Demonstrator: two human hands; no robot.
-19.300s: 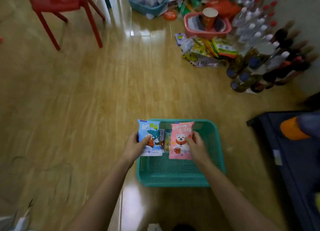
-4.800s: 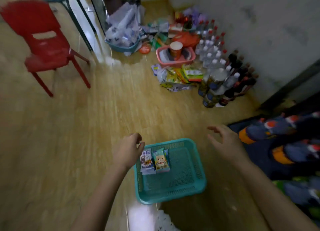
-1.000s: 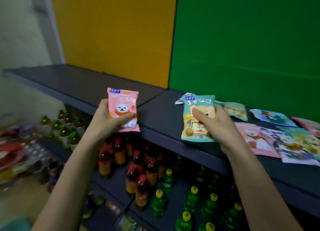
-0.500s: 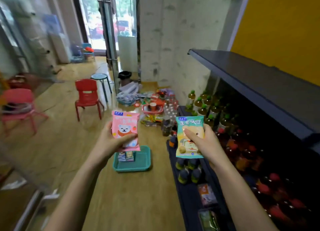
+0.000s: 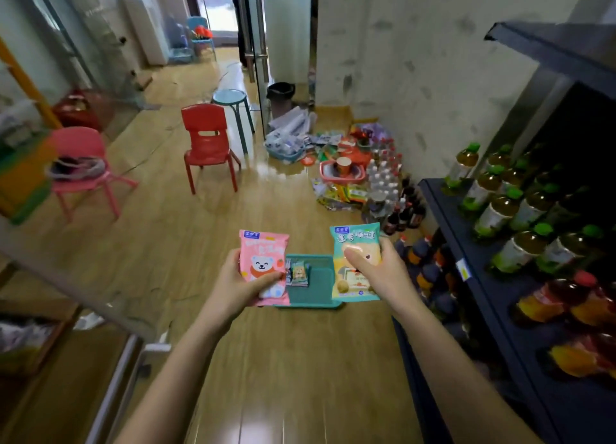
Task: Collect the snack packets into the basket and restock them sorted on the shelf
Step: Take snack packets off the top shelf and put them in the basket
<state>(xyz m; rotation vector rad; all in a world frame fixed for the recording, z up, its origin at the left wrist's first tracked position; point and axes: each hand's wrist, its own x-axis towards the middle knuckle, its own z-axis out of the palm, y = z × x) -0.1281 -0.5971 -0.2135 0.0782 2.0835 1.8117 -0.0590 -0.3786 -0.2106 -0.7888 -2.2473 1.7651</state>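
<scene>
Head view, facing down the room. You are gripping one snack packet in each hand. The left grip (image 5: 233, 287) is clamping the pink bear packet (image 5: 263, 260), thumb across its lower front. The right grip (image 5: 380, 273) is clamping the green bear packet (image 5: 355, 238), thumb across its middle. Both packets are being held upright and well apart, above the wooden floor (image 5: 283, 360).

A second ago you were facing the top shelf board (image 5: 550, 54), where other packets were lying in a row. Your view has since been swinging away from it. You are now looking down at the teal basket (image 5: 320, 283), which is sitting on the floor just beside the shelf unit's lower board (image 5: 466, 277). The same two packets have been staying in your grips throughout the turn, so neither is being restocked yet.

A few small packets (image 5: 299, 273) are lying against the basket's left wall. Collection therefore appears largely done, and sorting onto the shelf is the step in hand. The turn is carrying the held pair away from their rows, which probably means you are checking the basket. You will likely be turning back to the top board to place pink with pink and green with green. Bottled drinks (image 5: 520, 210) are filling the lower boards, so the packets are not belonging there.
</scene>
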